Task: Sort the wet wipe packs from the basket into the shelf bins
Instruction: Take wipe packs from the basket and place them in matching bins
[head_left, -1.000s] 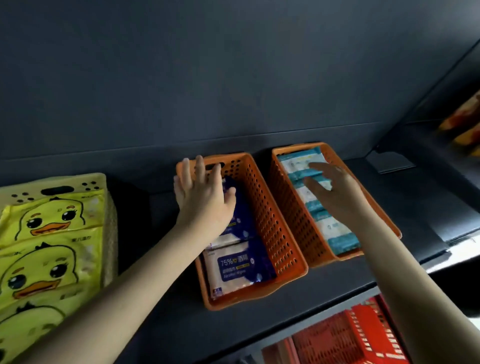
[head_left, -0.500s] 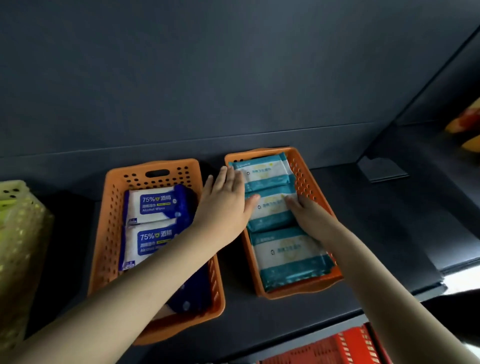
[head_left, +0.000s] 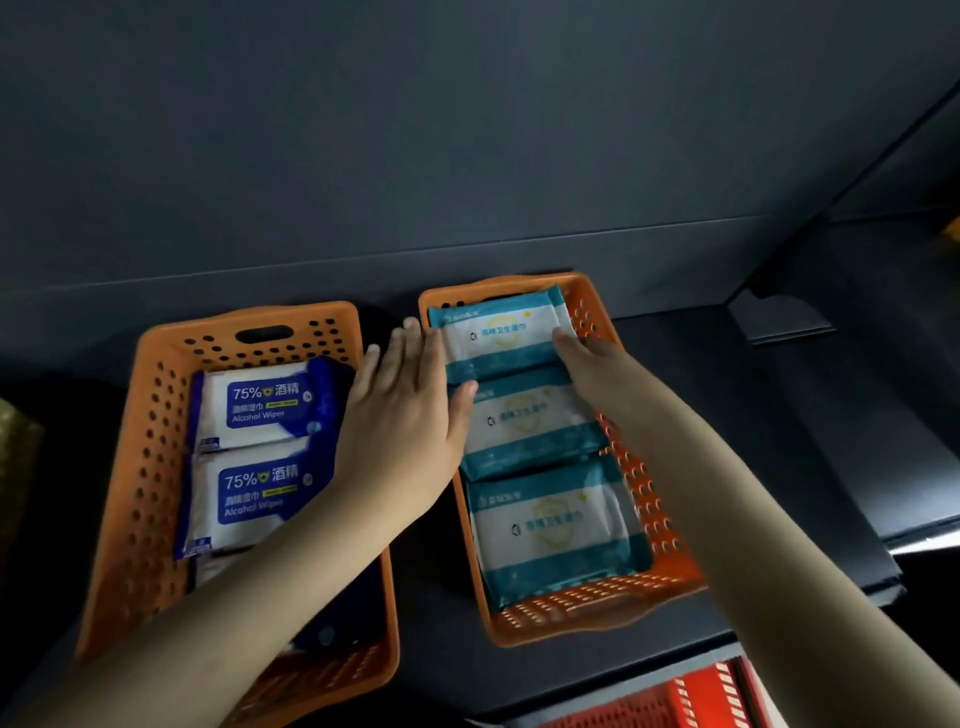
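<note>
Head view: three teal wet wipe packs (head_left: 540, 431) lie in a row in the right orange bin (head_left: 597, 618), at 3 o'clock of the left orange bin (head_left: 150, 415), which holds blue packs (head_left: 260, 405). The left hand (head_left: 405, 431), fingers straight and together, presses the teal packs' 9 o'clock edge. The right hand (head_left: 592, 369) rests straight fingers on the far pack (head_left: 498, 332), at its 3 o'clock edge.

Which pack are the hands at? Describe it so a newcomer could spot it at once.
On the dark shelf, look to the right orange bin, which holds three teal-and-white packs in a row. It is the rearmost teal pack, nearest the back wall; unlike the two in front, it has the left hand and right hand at its sides.
</note>
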